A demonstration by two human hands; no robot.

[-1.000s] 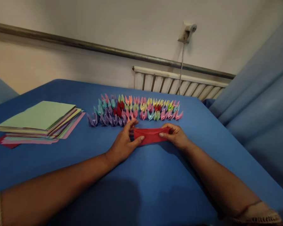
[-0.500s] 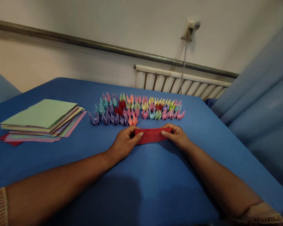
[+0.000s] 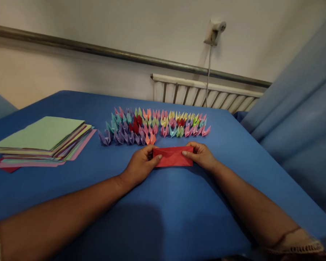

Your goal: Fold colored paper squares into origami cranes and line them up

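A folded strip of red paper [image 3: 173, 156] lies on the blue table [image 3: 163, 210] in front of me. My left hand [image 3: 139, 166] pinches its left end, thumb on top and fingers curled behind. My right hand [image 3: 201, 156] grips the right end the same way. Just beyond the strip stand rows of small folded paper figures [image 3: 154, 126] in purple, teal, red, pink, yellow and orange.
A stack of coloured paper sheets [image 3: 43, 141], pale green on top, sits at the left of the table. A blue curtain [image 3: 301, 108] hangs at the right. Behind the table are a white radiator [image 3: 203, 95], a metal rail and a wall plug with a cable.
The red strip now lies flatter, with its far edge pressed down. Both hands stay on its ends and have shifted only slightly.
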